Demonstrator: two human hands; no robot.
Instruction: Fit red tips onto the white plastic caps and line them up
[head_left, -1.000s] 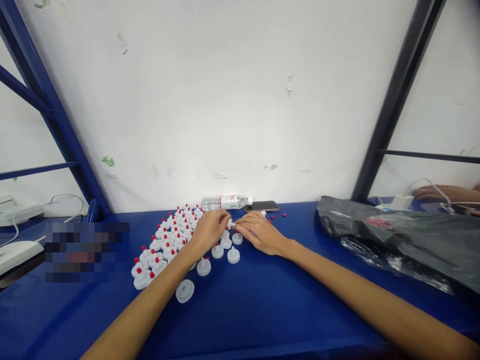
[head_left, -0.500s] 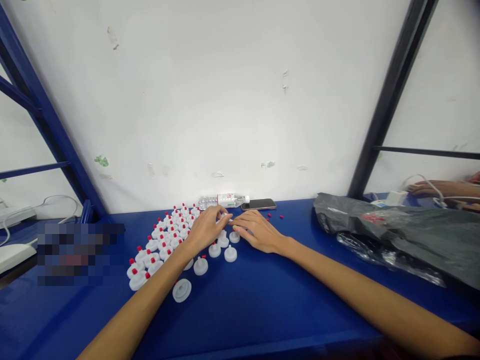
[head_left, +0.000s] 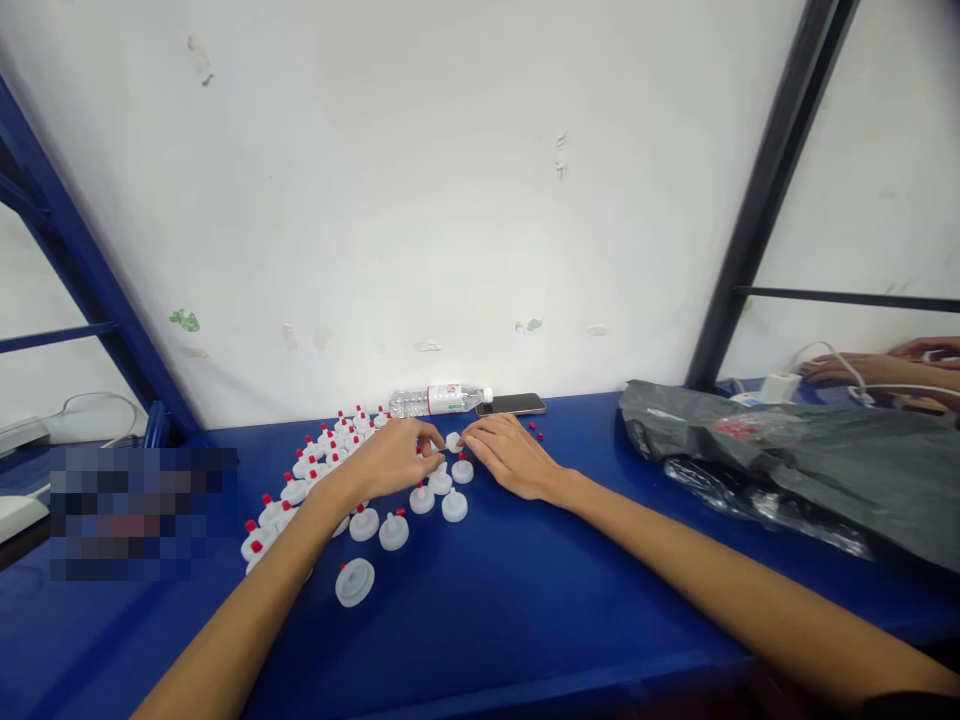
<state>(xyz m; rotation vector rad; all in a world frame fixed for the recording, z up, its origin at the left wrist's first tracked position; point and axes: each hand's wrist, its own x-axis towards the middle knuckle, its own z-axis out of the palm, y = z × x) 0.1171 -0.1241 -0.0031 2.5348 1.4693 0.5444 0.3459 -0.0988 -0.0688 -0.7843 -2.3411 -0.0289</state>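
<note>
Between my hands a small white nozzle cap (head_left: 452, 441) shows its pale round face. The fingertips of my right hand (head_left: 516, 460) are bent and closed against its right side. My left hand (head_left: 391, 456) hovers just left of it, thumb and forefinger curved with a gap between them. Below the hands stand several white nozzle caps (head_left: 454, 506) with upright spouts. One cap (head_left: 355, 582) lies tipped with its hollow underside showing. To the left, many white caps with red tips (head_left: 293, 489) stand close together, partly hidden behind my left forearm.
A clear water bottle (head_left: 442, 400) lies along the wall beside a phone (head_left: 517, 404). Small red tips (head_left: 536, 431) lie past my right hand. A grey plastic bag (head_left: 780, 460) covers the right side of the blue table (head_left: 570, 620). Another person's hands (head_left: 862, 370) show beyond the frame post.
My left hand has drawn back to the left and its fingers have parted. The nozzle cap between the hands now shows its round face. My right hand has stayed nearly in place.
</note>
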